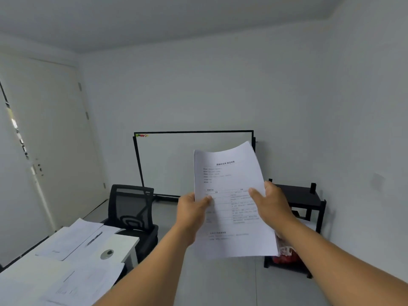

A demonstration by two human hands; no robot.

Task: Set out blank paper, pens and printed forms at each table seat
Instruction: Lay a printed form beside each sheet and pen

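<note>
I hold a stack of printed forms (pixel 229 180) up in front of me, above the floor. My left hand (pixel 193 208) pinches its left edge with the thumb on the front. My right hand (pixel 272 204) grips the right edge, thumb across the printed side. On the white table (pixel 123 241) at the lower left lie paper sheets (pixel 72 237) with a pen (pixel 94 238) on top at the far seat. More printed sheets (pixel 84 283) lie at the near seat.
A black mesh office chair (pixel 132 208) stands at the table's far end. A whiteboard (pixel 189 162) leans against the back wall. A black shelf unit (pixel 300 195) stands at the right with red items low down. A door (pixel 44 140) is at the left.
</note>
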